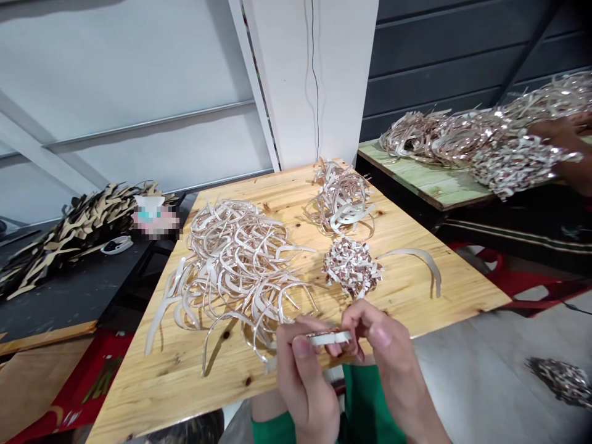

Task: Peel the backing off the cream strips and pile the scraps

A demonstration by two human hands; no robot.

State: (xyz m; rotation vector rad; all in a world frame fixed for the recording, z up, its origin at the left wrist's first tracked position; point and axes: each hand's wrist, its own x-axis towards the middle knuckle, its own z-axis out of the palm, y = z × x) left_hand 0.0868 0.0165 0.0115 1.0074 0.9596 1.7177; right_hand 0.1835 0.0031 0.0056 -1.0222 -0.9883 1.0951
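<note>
Near the table's front edge, my left hand (309, 388) is closed, pinching a short white and rose-gold shiny strip (329, 338) between thumb and fingers. My right hand (393, 357) has its fingers curled at the strip's right end, thumb and forefinger bent together. Just beyond the hands lies a bundle of small folded white and rose-gold pieces (352, 266). A large loose heap of curled strips (235, 246) covers the left of the wooden table (370, 324). One single curved strip (416, 254) lies to the right, apart from the bundle.
A smaller pile of curled strips (340, 194) sits at the back. At right, another person's hand (550, 132) is by strips on a green table (430, 179). Black and tan strips (69, 231) lie on a dark table at left. Red chairs (531, 290) flank the table.
</note>
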